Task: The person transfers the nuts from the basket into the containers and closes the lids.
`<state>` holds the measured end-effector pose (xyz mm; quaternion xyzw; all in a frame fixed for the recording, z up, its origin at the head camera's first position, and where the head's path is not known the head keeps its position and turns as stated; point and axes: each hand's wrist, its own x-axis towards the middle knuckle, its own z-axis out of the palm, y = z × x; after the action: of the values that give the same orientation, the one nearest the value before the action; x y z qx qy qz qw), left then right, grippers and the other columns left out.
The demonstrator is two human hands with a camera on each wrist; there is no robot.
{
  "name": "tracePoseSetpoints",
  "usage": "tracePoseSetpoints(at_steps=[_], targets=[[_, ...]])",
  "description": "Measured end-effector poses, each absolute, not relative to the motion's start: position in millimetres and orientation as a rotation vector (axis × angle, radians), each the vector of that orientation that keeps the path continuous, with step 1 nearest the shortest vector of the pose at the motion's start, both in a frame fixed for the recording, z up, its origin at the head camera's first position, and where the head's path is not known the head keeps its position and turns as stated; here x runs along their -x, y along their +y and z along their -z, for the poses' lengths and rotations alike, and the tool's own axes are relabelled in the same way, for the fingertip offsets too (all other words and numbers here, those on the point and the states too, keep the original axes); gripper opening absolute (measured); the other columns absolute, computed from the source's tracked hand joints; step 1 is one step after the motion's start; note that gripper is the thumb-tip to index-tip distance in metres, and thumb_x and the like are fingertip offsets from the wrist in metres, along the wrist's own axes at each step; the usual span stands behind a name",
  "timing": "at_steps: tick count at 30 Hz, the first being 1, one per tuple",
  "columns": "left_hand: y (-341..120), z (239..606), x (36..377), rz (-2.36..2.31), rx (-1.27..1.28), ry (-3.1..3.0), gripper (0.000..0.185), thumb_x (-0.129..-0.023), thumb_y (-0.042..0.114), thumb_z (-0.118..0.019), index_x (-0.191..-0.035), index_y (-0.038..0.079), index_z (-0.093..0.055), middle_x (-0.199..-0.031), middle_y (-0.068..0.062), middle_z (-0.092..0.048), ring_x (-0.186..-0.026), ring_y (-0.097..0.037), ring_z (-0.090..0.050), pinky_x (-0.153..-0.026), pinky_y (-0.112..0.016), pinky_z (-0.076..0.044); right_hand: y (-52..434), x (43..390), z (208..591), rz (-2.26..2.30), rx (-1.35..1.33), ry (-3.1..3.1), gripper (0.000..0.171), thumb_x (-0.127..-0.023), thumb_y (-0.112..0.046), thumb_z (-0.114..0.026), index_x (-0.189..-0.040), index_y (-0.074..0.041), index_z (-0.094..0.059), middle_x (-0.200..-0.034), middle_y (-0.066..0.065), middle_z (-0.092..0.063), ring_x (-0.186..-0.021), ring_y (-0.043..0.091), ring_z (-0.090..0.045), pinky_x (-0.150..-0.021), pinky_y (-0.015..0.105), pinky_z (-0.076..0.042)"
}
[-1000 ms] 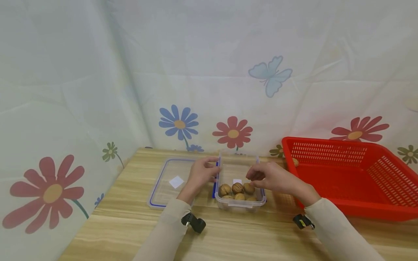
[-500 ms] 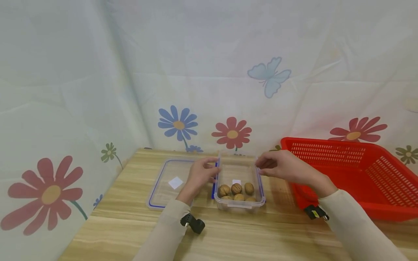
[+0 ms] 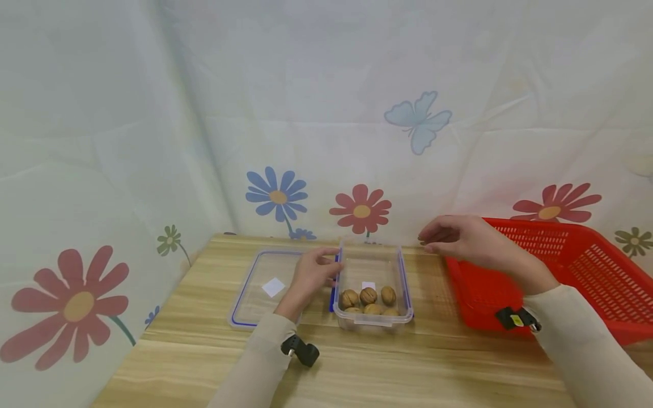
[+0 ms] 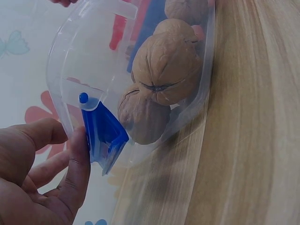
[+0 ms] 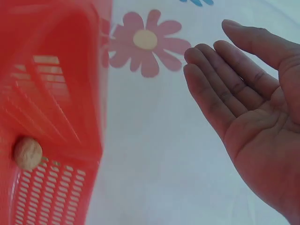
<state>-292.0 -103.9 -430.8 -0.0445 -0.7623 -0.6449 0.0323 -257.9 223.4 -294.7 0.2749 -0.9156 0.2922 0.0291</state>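
Note:
Several walnuts (image 3: 368,295) lie in the near part of a clear plastic storage box (image 3: 371,322) that stands uncovered. My left hand (image 3: 312,276) touches the box's left side, its fingertips at the rim beside a blue latch (image 4: 104,133). To the right of the box, my right hand (image 3: 471,242) hovers near the left rim of a red plastic basket (image 3: 492,289). Its fingers (image 5: 215,96) are nearly straight, and nothing shows in its palm in the right wrist view. One walnut (image 5: 28,153) sits inside the basket; in the head view the right hand and arm hide that corner.
A clear lid (image 3: 255,303) with a blue seal lies left of the box, partly under the left hand and forearm. The wood-grain table (image 3: 357,368) meets a flowered curtain (image 3: 331,141) at the back.
My right hand has moved right and slightly up, from above the walnuts in the box to the basket's left rim. The left hand stays at the box.

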Motion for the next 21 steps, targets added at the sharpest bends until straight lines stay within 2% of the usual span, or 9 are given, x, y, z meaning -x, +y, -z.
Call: tracePoseSetpoints(at_steps=[4, 9, 12, 17, 21], targets=[[-104, 431, 292, 1.981, 0.138, -2.351, 0.041, -0.095, 0.003, -0.077, -0.135, -0.001, -0.069, -0.103, -0.019, -0.073, -0.077, -0.021, -0.072, -0.064, -0.035, -0.067, 233, 259, 288, -0.906, -0.832, -2.828, 0.030, -0.096, -0.018, -0.082, -0.123, -0.009, -0.074, -0.115, 0.002, -0.076, -0.103, 0.021, -0.072, -0.088, 0.019, -0.059], [-105, 430, 291, 1.986, 0.136, -2.347, 0.041, -0.095, 0.003, -0.077, -0.135, -0.001, -0.070, -0.103, -0.019, -0.073, -0.074, -0.020, -0.071, -0.064, -0.035, -0.067, 245, 264, 281, -0.878, -0.789, -2.854, 0.032, -0.098, -0.018, -0.080, -0.127, -0.010, -0.073, -0.119, 0.003, -0.075, -0.107, 0.022, -0.070, -0.088, 0.016, -0.057], [-105, 430, 292, 1.986, 0.131, -2.348, 0.041, -0.095, 0.004, -0.077, -0.135, 0.000, -0.070, -0.104, -0.020, -0.073, -0.074, -0.020, -0.071, -0.065, -0.036, -0.067, 252, 270, 279, -0.854, -0.769, -2.866, 0.033, -0.099, -0.017, -0.079, -0.130, -0.009, -0.072, -0.122, 0.005, -0.075, -0.109, 0.024, -0.070, -0.093, 0.025, -0.060], [-104, 430, 292, 1.973, 0.128, -2.357, 0.041, -0.095, 0.004, -0.077, -0.135, 0.000, -0.070, -0.104, -0.020, -0.074, -0.076, -0.020, -0.072, -0.065, -0.035, -0.067, 264, 281, 281, -0.846, -0.714, -2.894, 0.040, -0.100, -0.021, -0.078, -0.136, -0.007, -0.068, -0.127, 0.008, -0.073, -0.113, 0.027, -0.068, -0.100, 0.050, -0.061], [-103, 429, 291, 1.977, 0.130, -2.350, 0.041, -0.095, 0.003, -0.077, -0.135, -0.001, -0.070, -0.102, -0.019, -0.074, -0.075, -0.019, -0.071, -0.064, -0.034, -0.067, 274, 290, 286, -0.861, -0.672, -2.904, 0.042, -0.101, -0.022, -0.076, -0.138, -0.006, -0.067, -0.130, 0.012, -0.072, -0.114, 0.029, -0.068, -0.102, 0.055, -0.058]])
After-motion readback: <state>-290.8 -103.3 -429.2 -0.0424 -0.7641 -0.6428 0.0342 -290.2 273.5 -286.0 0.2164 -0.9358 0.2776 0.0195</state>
